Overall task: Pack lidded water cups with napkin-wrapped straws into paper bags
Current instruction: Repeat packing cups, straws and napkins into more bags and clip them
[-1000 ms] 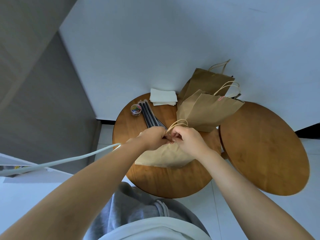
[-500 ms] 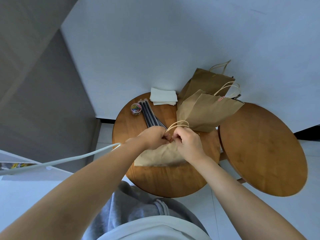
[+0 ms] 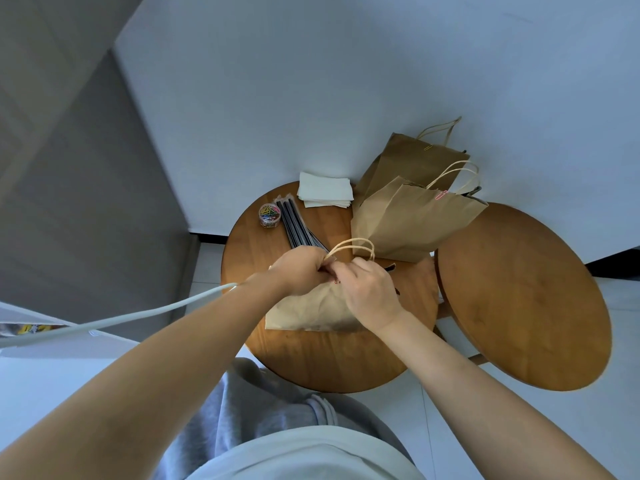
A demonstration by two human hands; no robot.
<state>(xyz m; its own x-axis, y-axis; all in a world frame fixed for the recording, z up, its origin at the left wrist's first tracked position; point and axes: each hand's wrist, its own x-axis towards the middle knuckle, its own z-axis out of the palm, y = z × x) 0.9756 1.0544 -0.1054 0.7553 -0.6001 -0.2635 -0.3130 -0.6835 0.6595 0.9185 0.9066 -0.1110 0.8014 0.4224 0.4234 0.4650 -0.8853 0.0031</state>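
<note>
Both hands (left hand (image 3: 300, 268), right hand (image 3: 367, 291)) still pinch the bag top (image 3: 334, 271), straws (image 3: 298, 225) behind.

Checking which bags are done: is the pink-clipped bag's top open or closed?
Closed: the pink clip pins the bag top flat.

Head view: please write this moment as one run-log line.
left hand: pinches bag top | right hand: same | bag: lying on table
</note>
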